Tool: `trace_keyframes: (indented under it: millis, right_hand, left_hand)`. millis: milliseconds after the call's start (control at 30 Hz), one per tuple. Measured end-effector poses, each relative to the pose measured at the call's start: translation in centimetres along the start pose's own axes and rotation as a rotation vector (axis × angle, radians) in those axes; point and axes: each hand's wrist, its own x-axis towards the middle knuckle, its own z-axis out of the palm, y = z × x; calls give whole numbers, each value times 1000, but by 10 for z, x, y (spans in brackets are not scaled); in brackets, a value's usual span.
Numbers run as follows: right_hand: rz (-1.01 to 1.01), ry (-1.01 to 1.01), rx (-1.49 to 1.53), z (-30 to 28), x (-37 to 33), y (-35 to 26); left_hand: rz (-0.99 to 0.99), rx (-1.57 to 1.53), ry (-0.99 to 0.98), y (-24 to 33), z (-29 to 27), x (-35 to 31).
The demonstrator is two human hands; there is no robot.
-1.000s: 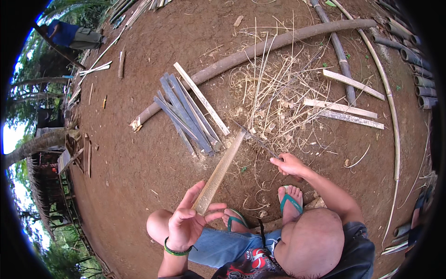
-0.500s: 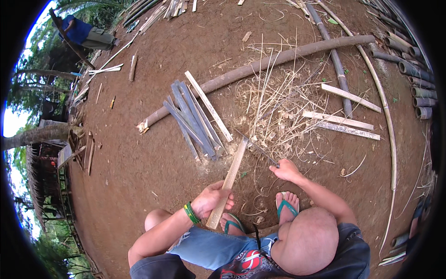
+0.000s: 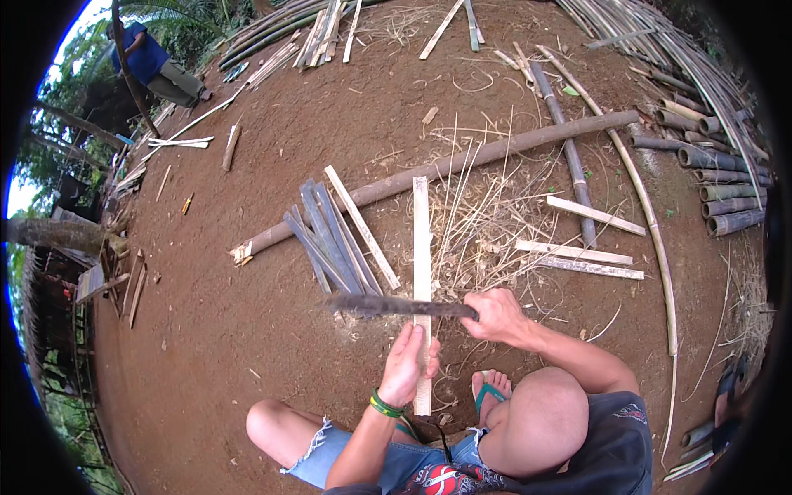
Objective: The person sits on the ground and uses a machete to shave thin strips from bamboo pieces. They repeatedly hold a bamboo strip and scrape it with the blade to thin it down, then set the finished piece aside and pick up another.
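Note:
In my left hand (image 3: 403,369) is a long pale bamboo slat (image 3: 421,247), pointing away from me, the fingers wrapped round its near part. My right hand (image 3: 498,317) is closed on the handle of a machete (image 3: 396,307). Its dark blade, slightly blurred, points left and crosses over the slat just beyond my left fingers; whether it touches cannot be told. Beyond the slat spreads a heap of curly bamboo shavings (image 3: 483,219). Dark-skinned bamboo slats (image 3: 330,235) lie in a bundle to the left, a pale slat (image 3: 363,227) beside them.
A long wooden pole (image 3: 379,189) lies across the ground beyond the bundle. On the right are several pale slats (image 3: 596,216), a thin pole (image 3: 660,247) and stacked bamboo culms (image 3: 726,200). A person in blue (image 3: 148,62) stands far left. My knees and sandalled foot (image 3: 488,392) are close below.
The machete has come up from near the slat's far end to lie across it, pointing left. My left hand has turned the slat straighter away from me. The view has shifted.

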Motion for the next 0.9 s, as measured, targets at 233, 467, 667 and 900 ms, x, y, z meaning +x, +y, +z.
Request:
trace_keyframes:
  millis: [233, 467, 667, 900]
  right_hand:
    - [337, 71, -355, -105, 73, 45]
    - [-309, -37, -599, -109, 52, -19]
    - [499, 336, -659, -214, 122, 50]
    - [310, 459, -353, -173, 134, 32]
  left_hand:
    - [26, 87, -224, -17, 24, -31]
    - [125, -40, -308, -6, 7, -25]
    - [177, -37, -412, -5, -4, -40]
    - [191, -140, -277, -22, -10, -24]
